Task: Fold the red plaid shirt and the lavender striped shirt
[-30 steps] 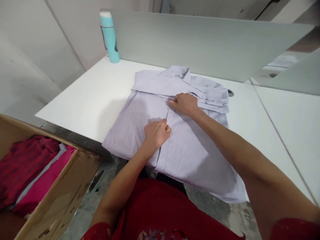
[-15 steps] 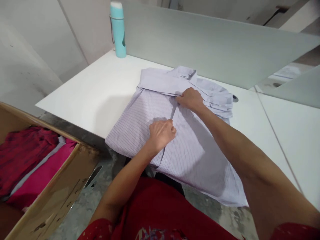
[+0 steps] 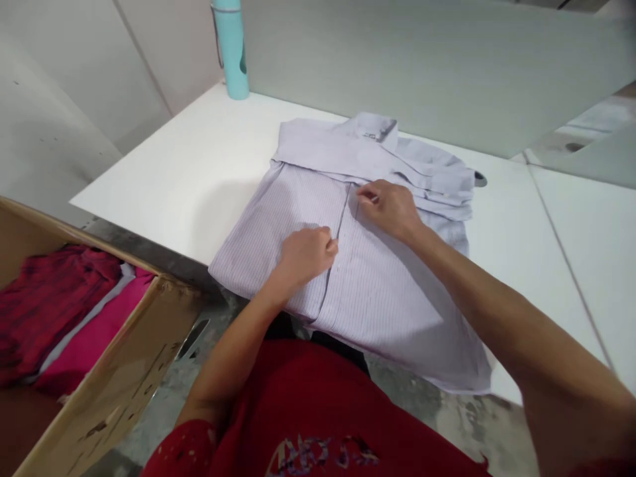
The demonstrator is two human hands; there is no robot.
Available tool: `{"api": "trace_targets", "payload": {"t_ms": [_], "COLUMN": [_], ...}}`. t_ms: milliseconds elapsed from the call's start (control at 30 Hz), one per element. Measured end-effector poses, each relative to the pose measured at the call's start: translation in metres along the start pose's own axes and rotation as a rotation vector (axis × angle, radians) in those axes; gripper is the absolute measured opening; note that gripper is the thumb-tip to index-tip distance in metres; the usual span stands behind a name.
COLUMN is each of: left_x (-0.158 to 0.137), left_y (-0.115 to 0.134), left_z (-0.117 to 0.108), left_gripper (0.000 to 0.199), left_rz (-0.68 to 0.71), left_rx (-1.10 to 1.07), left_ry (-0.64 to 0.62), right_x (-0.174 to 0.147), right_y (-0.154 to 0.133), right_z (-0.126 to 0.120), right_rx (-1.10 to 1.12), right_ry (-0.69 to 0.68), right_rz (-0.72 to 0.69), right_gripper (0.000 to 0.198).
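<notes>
A pale lavender striped button-up shirt (image 3: 397, 298) is spread on the white table, its lower edge hanging over the near side. Its sleeves lie folded across the upper part, below the collar. My left hand (image 3: 307, 255) is closed, resting by the front button placket at mid-shirt, with its fingertips tucked under. At the top of the placket, just under the folded sleeves, my right hand (image 3: 390, 207) has its fingers curled in a pinch at the cloth. How much fabric each hand holds is hidden by the fingers.
A turquoise bottle (image 3: 233, 56) stands at the table's back left corner, before a frosted divider (image 3: 397, 73). Below on the left, a cardboard box (image 3: 144, 338) holds red checked (image 3: 54, 291) and pink clothes (image 3: 94, 331). A seam crosses the white table (image 3: 169, 159) on the right.
My left hand has shifted a little left across the shirt. My right hand has turned slightly, its fingers still at the upper placket. The view has tipped slightly downward.
</notes>
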State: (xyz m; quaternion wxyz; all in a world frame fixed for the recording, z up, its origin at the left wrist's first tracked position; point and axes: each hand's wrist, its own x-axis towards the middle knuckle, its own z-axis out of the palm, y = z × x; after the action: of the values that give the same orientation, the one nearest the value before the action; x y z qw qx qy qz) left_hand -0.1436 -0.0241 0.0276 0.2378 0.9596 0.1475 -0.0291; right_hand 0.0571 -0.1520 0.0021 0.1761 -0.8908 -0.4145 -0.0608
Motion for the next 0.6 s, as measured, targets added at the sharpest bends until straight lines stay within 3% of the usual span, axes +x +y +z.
{"api": "trace_targets", "payload": {"t_ms": [133, 200, 433, 600], "left_x": [-0.018, -0.027, -0.051, -0.067], "left_y": [-0.019, -0.022, -0.012, -0.038], "left_z": [-0.009, -0.005, 0.023, 0.035], "left_gripper": [0.028, 0.024, 0.026, 0.048], "left_rz": [-0.060, -0.034, 0.217, 0.279], "left_rx": [-0.011, -0.024, 0.236, 0.283], "left_ry": [0.078, 0.111, 0.147, 0.278], "right_x": [-0.046, -0.060, -0.074, -0.082], "right_y": [0.000, -0.001, 0.003, 0.017], "right_z": [-0.003, 0.001, 0.012, 0.014], "right_rx": [0.035, 0.063, 0.051, 0.051], "right_ry": [-0.008, -0.049, -0.087, 0.034], "right_rz": [-0.302, -0.382, -0.402, -0.518], "right_gripper": [0.044, 0.051, 0.057, 0.052]}}
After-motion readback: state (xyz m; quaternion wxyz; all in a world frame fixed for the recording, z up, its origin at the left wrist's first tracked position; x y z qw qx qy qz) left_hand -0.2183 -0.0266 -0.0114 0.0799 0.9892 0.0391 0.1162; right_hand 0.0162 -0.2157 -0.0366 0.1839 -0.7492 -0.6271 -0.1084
